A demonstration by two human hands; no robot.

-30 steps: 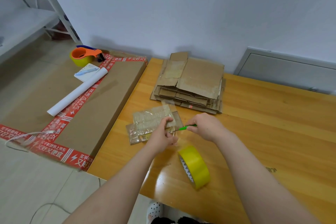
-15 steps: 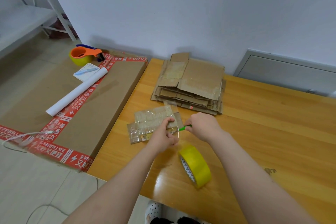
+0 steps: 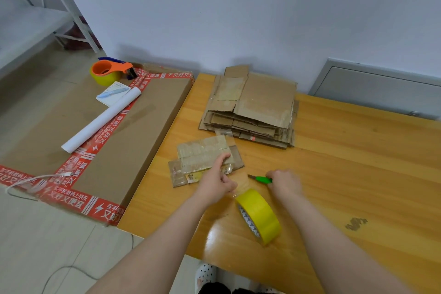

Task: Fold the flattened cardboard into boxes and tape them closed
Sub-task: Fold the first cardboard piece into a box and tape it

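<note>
Pinching the near edge of the small tape-covered brown cardboard piece (image 3: 202,157), which lies on the orange-brown wooden table (image 3: 358,162), the left hand (image 3: 214,181) has its forefinger on top and the other fingers curled. A clear tape strip (image 3: 241,185) seems to run from that pinch to the yellow tape roll (image 3: 260,215), which stands on edge just right of the pinch and nearer the person. Further right, the right hand (image 3: 285,184) is closed round a green-handled cutter (image 3: 260,178), its blade pointing back toward the pinch. The strip probably wants pulling taut and smoothing outward from the held edge, with the blade kept off the fingers. Counted from far left of the grip: one orange tape dispenser (image 3: 111,71) carrying a second yellow roll, one white paper tube (image 3: 100,119), one taped piece, one stack of flattened brown cardboard boxes (image 3: 253,107) beyond the grip with too many layers to count, one loose roll and one cutter.
</note>
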